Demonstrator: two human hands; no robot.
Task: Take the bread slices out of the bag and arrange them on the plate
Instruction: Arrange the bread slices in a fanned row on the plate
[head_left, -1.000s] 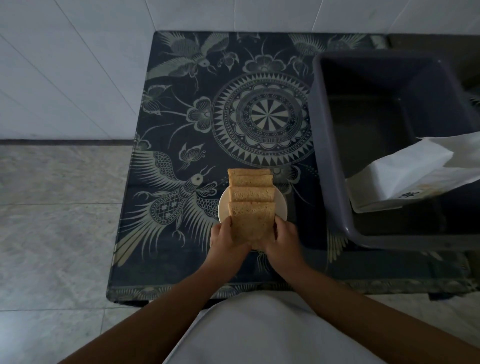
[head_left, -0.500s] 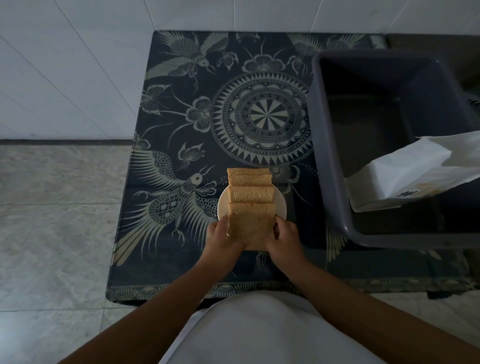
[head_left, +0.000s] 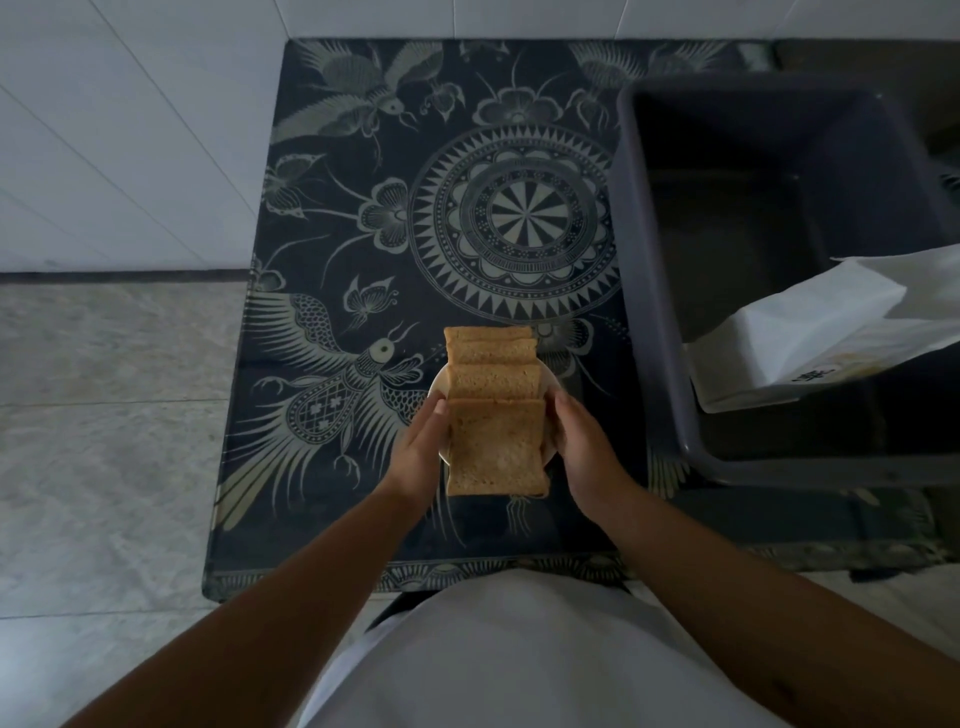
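Observation:
Several brown bread slices (head_left: 491, 353) lie in an overlapping row on a small white plate (head_left: 438, 382) on the patterned table. The nearest bread slice (head_left: 496, 449) lies flat and overhangs the plate's front rim toward me. My left hand (head_left: 421, 452) sits against this slice's left side, thumb tip at its upper left corner. My right hand (head_left: 579, 441) flanks its right side, with a sliver of plate showing between palm and bread. Neither hand grips the slice. The white bread bag (head_left: 810, 338) lies inside the bin at the right.
A large dark grey plastic bin (head_left: 654, 291) takes up the right part of the table, its rim close to my right hand. The dark patterned tablecloth (head_left: 363, 234) stretches left and beyond the plate. White tiled wall behind, pale floor to the left.
Both hands have slid off the nearest slice's lower corners to its sides, so the whole slice now shows, lying flat on the row.

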